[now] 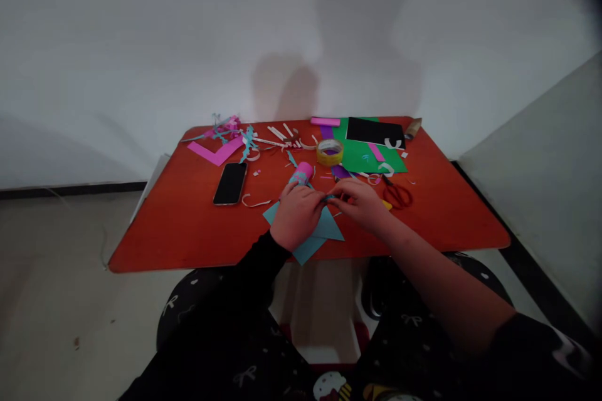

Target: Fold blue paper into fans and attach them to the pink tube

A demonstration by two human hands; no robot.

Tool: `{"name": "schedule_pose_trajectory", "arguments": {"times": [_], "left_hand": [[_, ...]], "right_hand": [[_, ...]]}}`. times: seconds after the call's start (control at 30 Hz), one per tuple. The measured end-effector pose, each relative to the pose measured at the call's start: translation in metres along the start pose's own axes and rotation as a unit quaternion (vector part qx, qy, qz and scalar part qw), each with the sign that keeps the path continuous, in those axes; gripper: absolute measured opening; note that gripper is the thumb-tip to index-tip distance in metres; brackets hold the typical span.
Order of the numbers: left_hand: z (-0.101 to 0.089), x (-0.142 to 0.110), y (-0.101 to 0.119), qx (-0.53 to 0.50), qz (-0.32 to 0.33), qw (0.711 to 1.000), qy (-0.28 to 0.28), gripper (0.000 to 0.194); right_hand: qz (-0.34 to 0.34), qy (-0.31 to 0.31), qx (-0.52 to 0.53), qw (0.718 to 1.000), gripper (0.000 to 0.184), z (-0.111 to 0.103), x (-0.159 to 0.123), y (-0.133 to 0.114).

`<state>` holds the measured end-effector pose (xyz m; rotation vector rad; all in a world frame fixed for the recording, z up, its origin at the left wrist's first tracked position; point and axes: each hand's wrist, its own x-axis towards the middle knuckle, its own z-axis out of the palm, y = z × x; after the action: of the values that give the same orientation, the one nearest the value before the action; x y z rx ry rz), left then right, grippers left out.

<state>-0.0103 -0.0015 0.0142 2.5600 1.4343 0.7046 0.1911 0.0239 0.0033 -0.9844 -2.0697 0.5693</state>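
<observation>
My left hand (297, 213) and my right hand (362, 202) meet over the near middle of a low red table (179, 225). Both are closed, pinching a small blue paper strip (330, 198) between their fingertips. Under my left hand lie blue paper pieces (324, 229), partly hidden by it and reaching over the table's front edge. A pink glue stick (301, 172) lies just beyond my left hand.
A black phone (230, 183) lies left of my hands. Yellow tape roll (329, 151), green paper (364, 156), black sheet (375, 131), red scissors (397, 195) and pink and white scraps (221, 149) crowd the far side. A white wall stands behind.
</observation>
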Motion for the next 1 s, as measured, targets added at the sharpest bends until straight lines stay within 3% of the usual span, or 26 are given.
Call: {"name": "schedule_pose_trajectory", "arguments": {"times": [0.37,0.6,0.73,0.8,0.9,1.0], "left_hand": [[-0.011,0.006,-0.016,-0.051,0.013,0.995,-0.083,0.031],[-0.007,0.007,-0.013,0.007,0.017,0.997,-0.071,0.02],[-0.005,0.009,-0.013,-0.008,0.003,0.997,-0.08,0.021],[-0.006,0.008,-0.014,-0.021,-0.019,0.998,-0.064,0.038],[-0.009,0.005,-0.013,0.001,-0.043,0.999,-0.03,0.064],[-0.007,-0.001,-0.007,0.023,0.007,0.997,-0.079,0.069]], "right_hand": [[0.045,-0.006,0.064,0.997,0.018,0.001,0.0,0.008],[0.04,0.01,0.039,0.998,0.021,0.004,0.001,0.005],[0.08,-0.022,0.073,0.994,0.021,-0.001,0.003,0.012],[0.101,-0.023,0.08,0.991,0.021,-0.004,0.003,0.019],[0.113,0.027,0.048,0.992,0.022,-0.007,0.003,0.03],[0.143,0.067,0.024,0.987,0.023,-0.007,0.002,0.041]]}}
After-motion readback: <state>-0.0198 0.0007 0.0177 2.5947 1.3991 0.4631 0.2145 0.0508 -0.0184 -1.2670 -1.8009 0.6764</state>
